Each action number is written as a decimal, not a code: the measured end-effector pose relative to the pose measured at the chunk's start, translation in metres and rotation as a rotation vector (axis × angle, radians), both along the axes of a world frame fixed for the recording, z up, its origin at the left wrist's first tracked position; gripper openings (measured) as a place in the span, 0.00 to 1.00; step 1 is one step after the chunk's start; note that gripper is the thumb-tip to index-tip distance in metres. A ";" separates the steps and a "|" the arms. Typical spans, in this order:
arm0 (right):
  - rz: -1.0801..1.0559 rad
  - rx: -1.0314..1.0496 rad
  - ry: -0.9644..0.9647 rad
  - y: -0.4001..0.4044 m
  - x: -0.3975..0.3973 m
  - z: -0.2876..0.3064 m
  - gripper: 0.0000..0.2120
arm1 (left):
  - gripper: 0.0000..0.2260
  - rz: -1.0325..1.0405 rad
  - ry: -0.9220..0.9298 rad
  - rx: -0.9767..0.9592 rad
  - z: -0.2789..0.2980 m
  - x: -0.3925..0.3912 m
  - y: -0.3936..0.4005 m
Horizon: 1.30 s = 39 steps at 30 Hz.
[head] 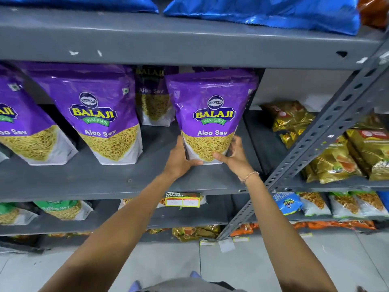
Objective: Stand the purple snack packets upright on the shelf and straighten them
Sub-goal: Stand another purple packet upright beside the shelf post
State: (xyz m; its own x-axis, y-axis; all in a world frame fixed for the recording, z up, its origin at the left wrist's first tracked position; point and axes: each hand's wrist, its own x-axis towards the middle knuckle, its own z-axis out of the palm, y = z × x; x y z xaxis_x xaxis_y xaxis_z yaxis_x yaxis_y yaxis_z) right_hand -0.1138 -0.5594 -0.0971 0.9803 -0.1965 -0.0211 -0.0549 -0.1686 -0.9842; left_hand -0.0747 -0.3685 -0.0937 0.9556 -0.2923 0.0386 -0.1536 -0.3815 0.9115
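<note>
A purple Aloo Sev packet [210,106] stands upright near the right end of the grey shelf [105,182]. My left hand [180,159] grips its lower left corner and my right hand [233,155] grips its lower right corner. Left of it stands a second purple packet [99,114], leaning slightly. A third purple packet [19,127] tilts at the far left, partly cut off by the frame. Another purple packet [153,95] stands further back, between the two front ones.
A slotted grey upright post [328,127] borders the shelf on the right; gold packets [292,121] lie beyond it. Blue bags [263,13] sit on the shelf above. Green and other packets fill the lower shelves. A yellow price tag [182,200] hangs on the shelf edge.
</note>
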 end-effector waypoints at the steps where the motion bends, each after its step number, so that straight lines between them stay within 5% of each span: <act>1: -0.016 0.008 0.004 -0.007 -0.002 -0.001 0.34 | 0.40 -0.006 -0.002 -0.001 0.000 -0.001 -0.008; 6: -0.042 0.092 0.049 -0.029 -0.013 -0.006 0.38 | 0.38 -0.005 0.009 0.007 -0.004 -0.008 -0.040; 10: -0.218 0.389 -0.081 -0.024 -0.014 0.009 0.13 | 0.38 0.010 0.018 0.001 -0.006 -0.008 -0.047; 18: -0.778 0.340 -0.095 -0.017 -0.003 0.021 0.12 | 0.37 -0.044 0.054 -0.001 -0.002 -0.009 -0.053; 21: -0.827 0.377 -0.081 -0.015 -0.004 0.024 0.07 | 0.36 -0.039 0.053 0.003 -0.002 -0.010 -0.055; 24: -0.774 0.181 -0.143 -0.012 -0.007 0.037 0.06 | 0.36 -0.041 0.057 -0.007 -0.003 -0.010 -0.055; 29: -0.642 -0.508 -0.825 0.002 -0.021 0.122 0.13 | 0.35 -0.036 0.058 -0.014 -0.007 -0.009 -0.056; 32: -0.587 -0.952 -0.759 0.008 0.001 0.160 0.15 | 0.37 -0.043 0.053 -0.010 -0.007 -0.008 -0.056; 39: -0.524 -0.893 -0.640 -0.001 0.019 0.179 0.14 | 0.37 -0.068 0.065 0.005 -0.008 -0.002 -0.054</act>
